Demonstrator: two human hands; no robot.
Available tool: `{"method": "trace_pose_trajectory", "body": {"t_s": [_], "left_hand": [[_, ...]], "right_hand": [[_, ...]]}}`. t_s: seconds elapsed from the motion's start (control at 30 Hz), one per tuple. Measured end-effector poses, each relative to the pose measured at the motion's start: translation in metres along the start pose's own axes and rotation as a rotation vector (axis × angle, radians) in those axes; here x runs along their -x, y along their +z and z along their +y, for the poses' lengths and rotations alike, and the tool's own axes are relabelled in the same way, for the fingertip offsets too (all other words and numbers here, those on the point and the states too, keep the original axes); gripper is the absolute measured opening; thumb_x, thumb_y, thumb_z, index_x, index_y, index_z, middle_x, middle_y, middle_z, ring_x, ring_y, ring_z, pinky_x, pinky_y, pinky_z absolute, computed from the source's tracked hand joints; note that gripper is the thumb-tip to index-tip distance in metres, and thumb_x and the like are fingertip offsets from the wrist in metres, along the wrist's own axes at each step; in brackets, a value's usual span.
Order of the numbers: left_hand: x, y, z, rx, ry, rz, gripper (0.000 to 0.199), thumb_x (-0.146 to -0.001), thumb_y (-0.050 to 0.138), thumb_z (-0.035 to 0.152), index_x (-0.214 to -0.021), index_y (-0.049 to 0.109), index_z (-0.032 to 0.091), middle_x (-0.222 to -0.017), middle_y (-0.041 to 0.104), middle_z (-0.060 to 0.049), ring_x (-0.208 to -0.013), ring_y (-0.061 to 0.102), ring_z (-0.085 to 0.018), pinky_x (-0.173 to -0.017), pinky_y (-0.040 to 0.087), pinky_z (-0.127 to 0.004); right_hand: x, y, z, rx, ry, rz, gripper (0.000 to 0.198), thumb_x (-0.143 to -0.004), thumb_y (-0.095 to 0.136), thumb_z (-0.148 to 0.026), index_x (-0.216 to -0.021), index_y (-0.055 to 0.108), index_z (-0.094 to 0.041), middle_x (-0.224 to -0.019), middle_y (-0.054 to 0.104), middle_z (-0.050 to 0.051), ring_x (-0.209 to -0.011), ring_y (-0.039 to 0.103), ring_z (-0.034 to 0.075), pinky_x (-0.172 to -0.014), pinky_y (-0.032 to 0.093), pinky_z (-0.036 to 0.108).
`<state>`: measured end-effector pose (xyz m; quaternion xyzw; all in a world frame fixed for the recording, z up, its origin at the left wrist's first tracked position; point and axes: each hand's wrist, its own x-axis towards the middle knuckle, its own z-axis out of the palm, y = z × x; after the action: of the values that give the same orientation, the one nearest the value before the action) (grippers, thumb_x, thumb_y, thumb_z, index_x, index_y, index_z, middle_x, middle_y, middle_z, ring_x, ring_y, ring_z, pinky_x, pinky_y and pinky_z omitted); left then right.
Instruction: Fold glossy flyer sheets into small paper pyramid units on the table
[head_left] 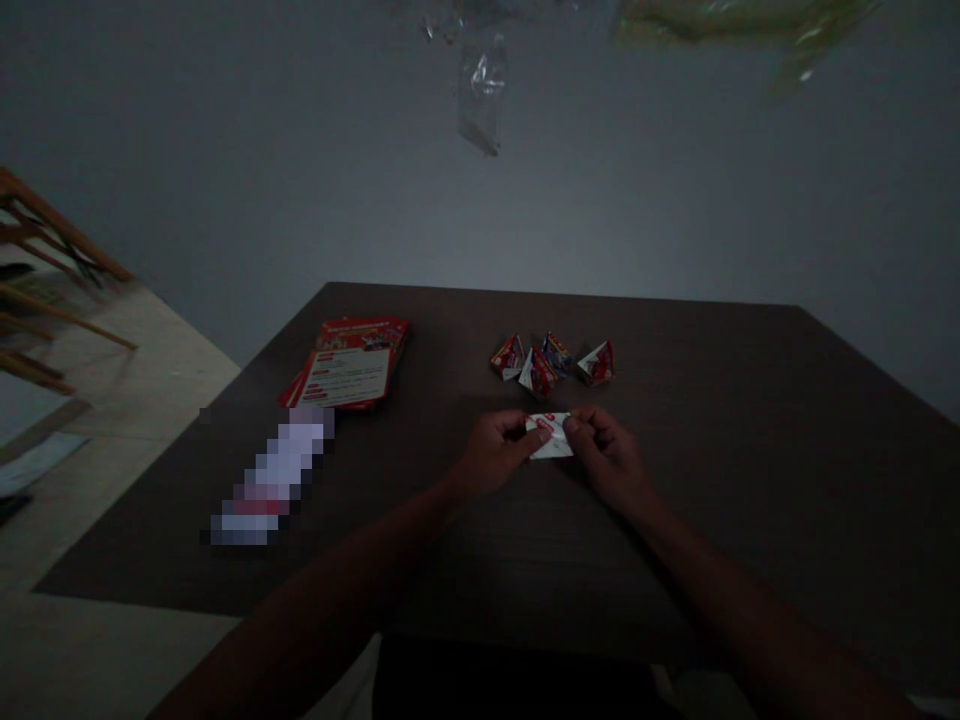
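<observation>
A small white piece of paper with red print (pixel 551 440) is held between both hands above the dark table (pixel 720 400). My left hand (pixel 495 450) pinches its left side, thumb on top. At its right side, my right hand (pixel 606 452) grips it with the thumb and bent fingers. Just beyond the hands stand several folded paper shapes, among them a red and white one (pixel 538 372), a blue one (pixel 556 352) and another red and white one (pixel 598 363). Dim light hides the finer print.
To the left lies a stack of red printed leaflets (pixel 349 365). A blurred-out pale long object (pixel 274 475) lies nearer me. A wall (pixel 637 200) rises behind the table, with a clear plastic bag (pixel 481 95) hanging on it. Wooden chair parts (pixel 60 230) show at far left.
</observation>
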<state>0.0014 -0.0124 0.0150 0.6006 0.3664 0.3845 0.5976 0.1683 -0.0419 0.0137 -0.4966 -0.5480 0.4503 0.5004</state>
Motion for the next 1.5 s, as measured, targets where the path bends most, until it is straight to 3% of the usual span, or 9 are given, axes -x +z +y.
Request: {"method": "trace_pose_trajectory", "body": {"t_s": [0.2,0.43,0.57,1.5], "left_hand": [[0.0007,-0.0017,0.0001,-0.037,0.074,0.084,0.031,-0.076,0.061,0.042,-0.082,0.064,0.012,-0.069,0.062,-0.001,-0.054,0.053,-0.008,-0.051,0.043,-0.02],[0.001,-0.0026,-0.0023,-0.161,0.067,-0.052,0.029,-0.08,0.057,0.041,-0.08,0.06,0.012,-0.066,0.057,0.0,-0.057,0.052,-0.009,-0.053,0.041,-0.02],[0.0025,-0.0025,-0.0001,-0.238,0.062,-0.085,0.032,-0.081,0.054,0.043,-0.079,0.06,0.012,-0.064,0.057,0.0,-0.059,0.053,-0.01,-0.055,0.04,-0.021],[0.0015,0.0036,0.0038,-0.128,0.167,0.037,0.029,-0.082,0.054,0.039,-0.073,0.062,0.013,-0.061,0.054,0.001,-0.058,0.049,-0.009,-0.056,0.037,-0.02]], "right_hand": [[-0.0009,-0.0026,0.0046,-0.073,0.047,-0.035,0.026,-0.081,0.056,-0.045,-0.081,0.051,-0.02,-0.056,0.044,-0.006,-0.049,0.041,0.009,-0.044,0.032,0.019],[-0.0027,-0.0032,-0.0001,0.12,-0.077,-0.09,0.027,-0.08,0.058,-0.043,-0.086,0.064,-0.017,-0.072,0.063,0.001,-0.063,0.056,0.013,-0.057,0.043,0.024],[-0.0033,-0.003,0.0001,0.155,-0.118,-0.063,0.025,-0.081,0.057,-0.042,-0.081,0.065,-0.018,-0.071,0.065,0.002,-0.066,0.057,0.015,-0.06,0.045,0.025],[-0.0013,-0.0001,0.0023,0.135,-0.158,0.05,0.022,-0.08,0.06,-0.041,-0.082,0.067,-0.02,-0.074,0.066,0.002,-0.067,0.058,0.016,-0.062,0.046,0.027]]}}
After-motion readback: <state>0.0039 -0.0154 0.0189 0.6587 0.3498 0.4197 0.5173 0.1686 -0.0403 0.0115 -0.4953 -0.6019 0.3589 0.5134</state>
